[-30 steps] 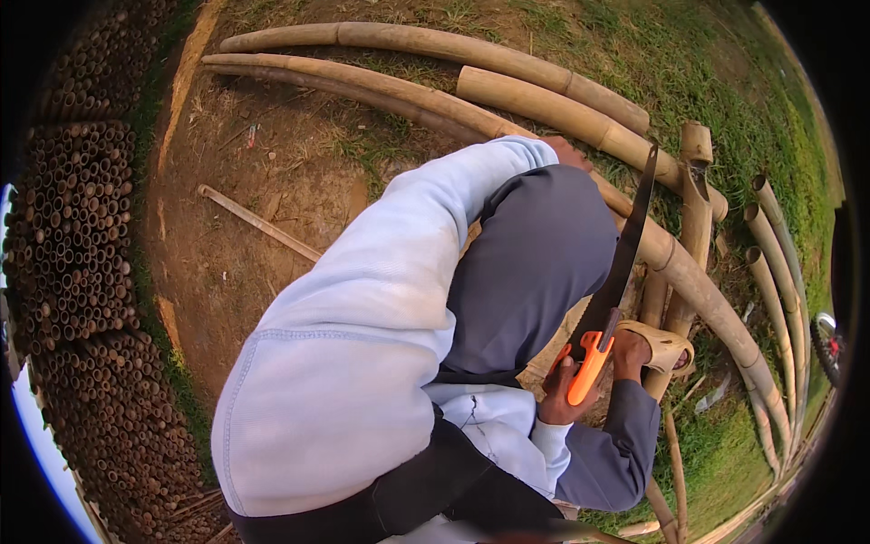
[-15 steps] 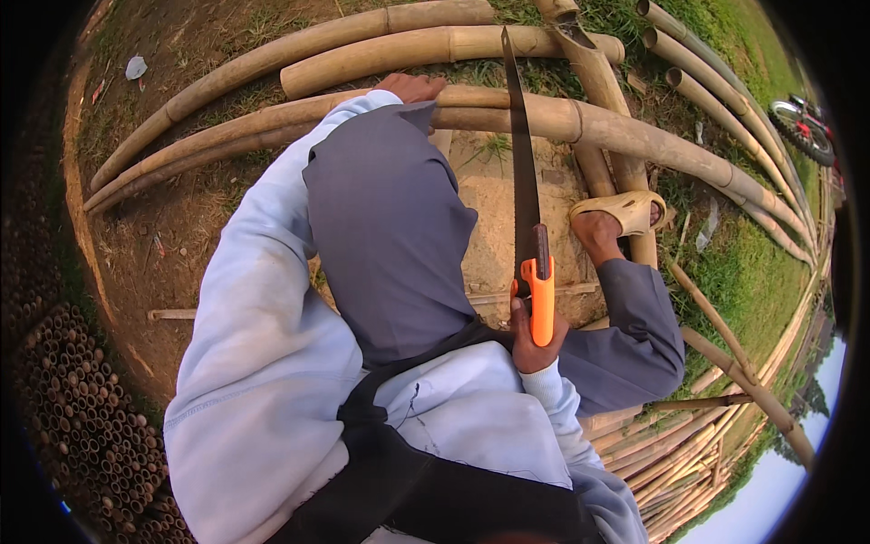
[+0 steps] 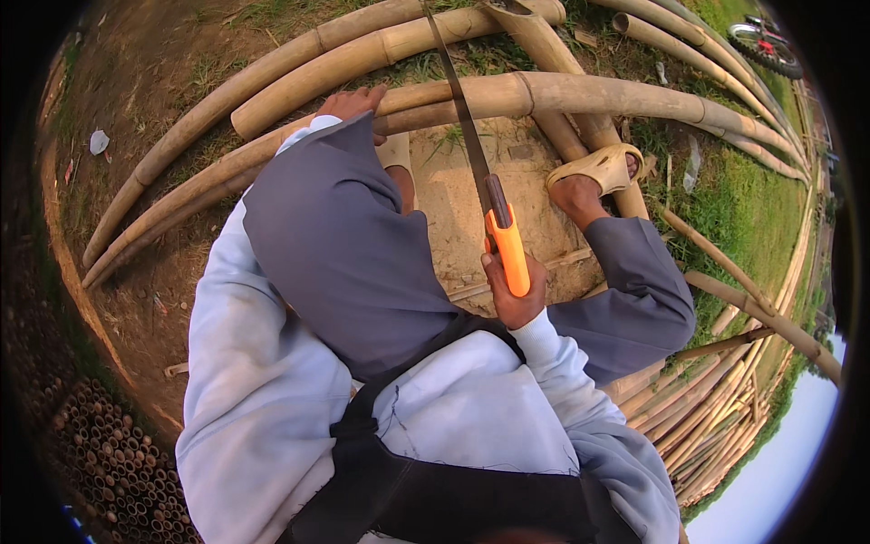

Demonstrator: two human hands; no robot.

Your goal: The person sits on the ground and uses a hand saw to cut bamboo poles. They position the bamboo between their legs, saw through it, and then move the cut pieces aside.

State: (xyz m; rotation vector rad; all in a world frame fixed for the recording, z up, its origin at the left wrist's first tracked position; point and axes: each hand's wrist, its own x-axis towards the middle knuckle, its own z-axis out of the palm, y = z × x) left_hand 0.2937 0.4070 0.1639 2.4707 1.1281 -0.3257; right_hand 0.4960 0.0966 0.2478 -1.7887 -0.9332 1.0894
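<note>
My right hand (image 3: 524,304) is closed round the orange handle (image 3: 512,258) of a hand saw. The saw's long dark blade (image 3: 467,127) points away from me and leans left, crossing over a thick bamboo pole (image 3: 616,95). The blade's tip runs out at the top edge. Left of the blade, my left hand (image 3: 352,102) grips the same pole from above, its fingers bent over it and partly hidden behind my raised left knee. A crossing bamboo piece (image 3: 566,77) lies beneath the pole, and my right sandalled foot (image 3: 594,172) presses on it.
More bamboo poles (image 3: 362,45) lie beyond the gripped one. Bundled long poles (image 3: 725,408) are at the right, and a stack of cut bamboo ends (image 3: 118,462) at the lower left. A motorbike wheel (image 3: 766,47) shows at the far right.
The view has shifted, so the scene sits further left and higher in it. The saw now leans more to the left. My left sandal shows beside my knee. Both hands keep their holds.
</note>
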